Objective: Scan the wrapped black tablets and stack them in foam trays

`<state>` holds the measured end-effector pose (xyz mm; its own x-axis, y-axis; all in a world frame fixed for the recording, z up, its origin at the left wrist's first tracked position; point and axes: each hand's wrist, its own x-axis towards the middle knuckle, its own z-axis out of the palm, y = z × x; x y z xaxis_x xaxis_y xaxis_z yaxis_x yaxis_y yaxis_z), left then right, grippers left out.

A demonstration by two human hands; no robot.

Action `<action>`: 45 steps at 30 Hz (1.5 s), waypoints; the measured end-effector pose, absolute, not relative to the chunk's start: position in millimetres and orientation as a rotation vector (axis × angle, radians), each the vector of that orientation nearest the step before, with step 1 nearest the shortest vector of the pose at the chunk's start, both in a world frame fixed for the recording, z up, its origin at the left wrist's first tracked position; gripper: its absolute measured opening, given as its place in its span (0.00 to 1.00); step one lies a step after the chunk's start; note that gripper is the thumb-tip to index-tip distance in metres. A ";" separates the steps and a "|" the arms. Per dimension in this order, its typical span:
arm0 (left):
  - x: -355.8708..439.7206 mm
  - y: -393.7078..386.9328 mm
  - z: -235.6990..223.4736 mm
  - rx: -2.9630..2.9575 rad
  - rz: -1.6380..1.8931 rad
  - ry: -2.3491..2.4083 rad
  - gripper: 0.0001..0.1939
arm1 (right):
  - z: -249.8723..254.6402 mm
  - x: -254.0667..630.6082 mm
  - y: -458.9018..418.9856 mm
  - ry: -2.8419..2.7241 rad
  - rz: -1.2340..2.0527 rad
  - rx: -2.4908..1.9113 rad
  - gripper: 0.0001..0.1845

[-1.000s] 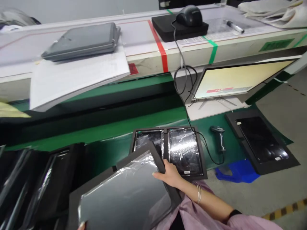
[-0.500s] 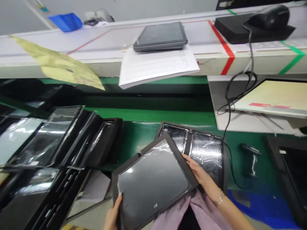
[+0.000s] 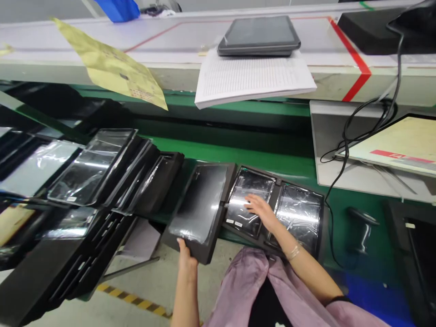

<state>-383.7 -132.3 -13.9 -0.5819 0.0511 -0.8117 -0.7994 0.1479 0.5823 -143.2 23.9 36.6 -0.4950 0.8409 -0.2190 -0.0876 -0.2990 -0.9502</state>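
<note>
— Down at the near edge of the green belt (image 3: 238, 159), what have you got in your left hand (image 3: 185, 259)?

— You've closed it around the bottom rim of a black foam tray (image 3: 199, 209) with a dark panel in it. The tray leans up on its far side, so your grip underneath looks to be what keeps it from sliding toward the floor.

— And your right hand (image 3: 260, 211)?

— It's open and flat, fingers spread, resting on the left pocket of the double tray (image 3: 275, 209) just beside – pressing on the shiny bagged panel (image 3: 247, 204) there, not gripping anything. The flat palm seems to steady that tray while the single one is held next to it; the two trays touch along one edge.

— What crowds you?

— To your left, a leaning row of stacked trays (image 3: 112, 172) with film-wrapped panels sits close to the held tray. To your right, a handheld scanner (image 3: 363, 227) lies on the belt, its cable (image 3: 344, 145) trailing up past the monitor (image 3: 398, 143). On the shelf behind, a grey device (image 3: 259, 36) rests on a stack of printed sheets (image 3: 252, 79) that overhangs the edge, with a yellow paper (image 3: 112, 68) drooping further left.
</note>
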 end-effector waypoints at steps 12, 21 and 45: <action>-403.7 -112.0 -35.2 -0.572 1.613 1.784 0.27 | -39.3 63.4 -92.1 -0.959 0.823 -2.131 0.56; -299.9 -127.6 -50.3 -0.478 1.440 1.643 0.06 | -57.0 37.6 -125.9 -0.246 1.452 -1.670 0.41; -241.4 -43.0 -3.5 1.323 0.550 2.556 0.24 | -15.3 115.3 -47.4 -1.224 0.787 -2.052 0.36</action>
<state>-241.4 -43.0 -3.5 -0.5744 0.8184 -0.0153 0.7398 0.5271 0.4183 115.3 -47.4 -15.3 0.3941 0.9019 -0.1768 0.5353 -0.3817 -0.7535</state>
